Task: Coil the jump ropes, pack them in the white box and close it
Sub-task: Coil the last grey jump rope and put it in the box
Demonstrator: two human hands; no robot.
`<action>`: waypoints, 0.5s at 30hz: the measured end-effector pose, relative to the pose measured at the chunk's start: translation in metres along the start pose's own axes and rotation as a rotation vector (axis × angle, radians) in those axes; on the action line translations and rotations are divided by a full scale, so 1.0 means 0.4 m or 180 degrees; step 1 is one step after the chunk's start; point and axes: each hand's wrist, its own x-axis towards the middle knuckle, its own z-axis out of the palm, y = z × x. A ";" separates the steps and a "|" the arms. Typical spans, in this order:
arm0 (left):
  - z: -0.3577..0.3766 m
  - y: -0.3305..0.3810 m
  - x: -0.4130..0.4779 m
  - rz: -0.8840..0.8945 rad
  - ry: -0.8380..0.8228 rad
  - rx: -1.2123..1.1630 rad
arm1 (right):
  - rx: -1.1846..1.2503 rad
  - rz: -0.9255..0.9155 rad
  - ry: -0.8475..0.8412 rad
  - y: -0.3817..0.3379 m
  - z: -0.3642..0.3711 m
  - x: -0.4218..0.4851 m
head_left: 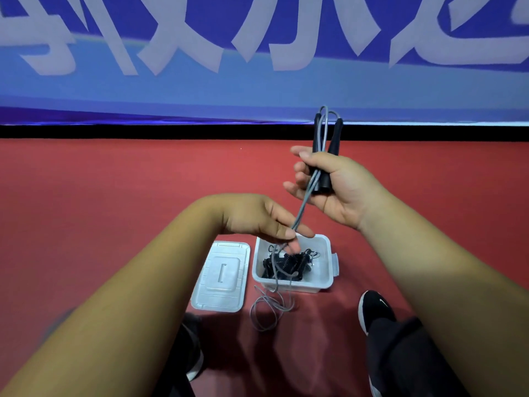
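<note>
My right hand (pixel 335 186) grips the two black handles (pixel 333 141) of a jump rope, raised above the floor. Its grey cord (pixel 304 206) loops over the handle tops and runs down to my left hand (pixel 257 217), which pinches the strands just above the white box (pixel 323 277). Below that hand the cord's loose end (pixel 267 310) lies in loops on the floor in front of the box. The box is open and holds a dark coiled rope (pixel 286 265). Its white lid (pixel 220 277) lies flat on the floor to the box's left.
The floor is red (pixel 114 202). A blue banner with large white characters (pixel 257 53) runs along the back, above a black strip. My black shoes (pixel 375 309) and dark trouser legs stand near the bottom edge, right and left of the loose cord.
</note>
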 end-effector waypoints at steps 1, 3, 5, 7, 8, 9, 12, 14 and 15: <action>0.000 0.000 0.000 -0.0027 0.0073 -0.0007 | -0.0018 -0.0019 0.0022 -0.004 -0.007 0.003; -0.004 -0.006 0.003 -0.0094 0.0310 0.0012 | -0.0066 -0.0013 0.0041 -0.014 -0.026 0.009; -0.009 -0.015 0.005 -0.0150 0.0671 0.0055 | -0.0257 0.0055 -0.0009 -0.029 -0.044 0.012; -0.015 -0.023 0.002 -0.0197 0.0991 0.0045 | -0.0576 0.0177 -0.0166 -0.042 -0.061 0.012; -0.019 -0.025 -0.001 -0.0215 0.1094 0.0032 | -0.0700 0.0236 -0.0261 -0.046 -0.069 0.011; -0.023 -0.028 -0.006 -0.0206 0.1148 -0.0014 | -0.0774 0.0286 -0.0338 -0.047 -0.075 0.010; -0.039 -0.024 -0.023 0.0049 0.1166 -0.0283 | -0.0758 0.0382 -0.0349 -0.047 -0.087 0.012; -0.047 -0.019 -0.035 0.0289 0.1165 -0.0243 | -0.0689 0.0363 -0.0200 -0.047 -0.092 0.017; -0.049 -0.016 -0.040 0.0370 0.1155 -0.0151 | -0.0652 0.0341 -0.0119 -0.047 -0.092 0.019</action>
